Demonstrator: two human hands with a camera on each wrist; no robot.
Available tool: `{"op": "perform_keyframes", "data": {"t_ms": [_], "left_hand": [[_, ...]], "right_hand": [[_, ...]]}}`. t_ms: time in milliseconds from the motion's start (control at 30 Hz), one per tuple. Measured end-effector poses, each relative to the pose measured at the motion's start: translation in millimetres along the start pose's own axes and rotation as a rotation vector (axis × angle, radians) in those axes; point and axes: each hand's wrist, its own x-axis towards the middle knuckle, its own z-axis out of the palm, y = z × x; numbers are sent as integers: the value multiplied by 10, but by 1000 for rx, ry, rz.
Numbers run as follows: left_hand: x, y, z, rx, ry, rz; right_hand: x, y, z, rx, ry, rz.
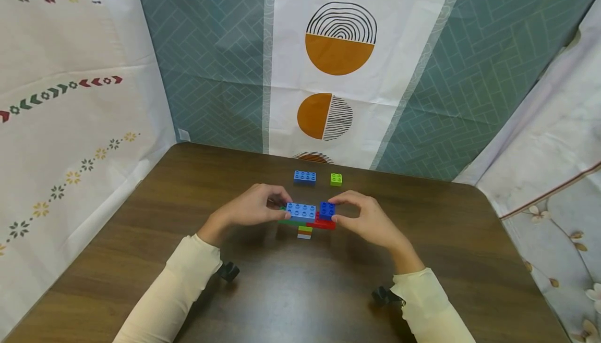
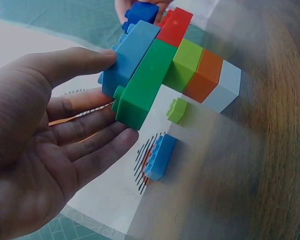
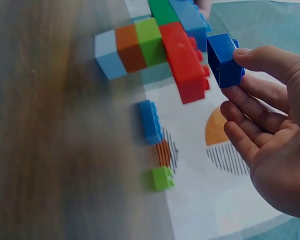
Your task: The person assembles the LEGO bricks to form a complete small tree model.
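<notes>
A toy-brick build stands on the table: a white brick (image 2: 225, 90), an orange brick (image 2: 204, 75) and a lime brick (image 2: 186, 65) form its column. Across the top lie a green brick (image 2: 147, 82) and a red brick (image 3: 182, 62), end to end. Over them sits a light blue brick (image 1: 300, 211), which my left hand (image 1: 251, 206) pinches between thumb and fingers at its left end. My right hand (image 1: 368, 217) pinches a dark blue brick (image 3: 225, 60) by its side. That brick is held just above the red brick's studs, with a gap showing in the right wrist view.
Behind the build, a loose blue brick (image 1: 305, 177) and a small lime brick (image 1: 336, 179) lie near the far edge of the brown table (image 1: 281, 291). A patterned cloth (image 1: 220, 72) hangs behind the table.
</notes>
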Motion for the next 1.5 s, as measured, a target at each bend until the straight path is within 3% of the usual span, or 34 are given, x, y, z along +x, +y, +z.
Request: {"op": "perform_keyframes", "data": {"t_ms": [200,700,1500], "left_hand": [[14,7,7,11,1,-3],[13,6,-13,-5,4,14],[5,-7,5,-4,20,18]], "right_hand": [[-18,-2,90,12,-20,14],[16,-37,181,53,35,90],[25,-40,240,37,50,51]]}}
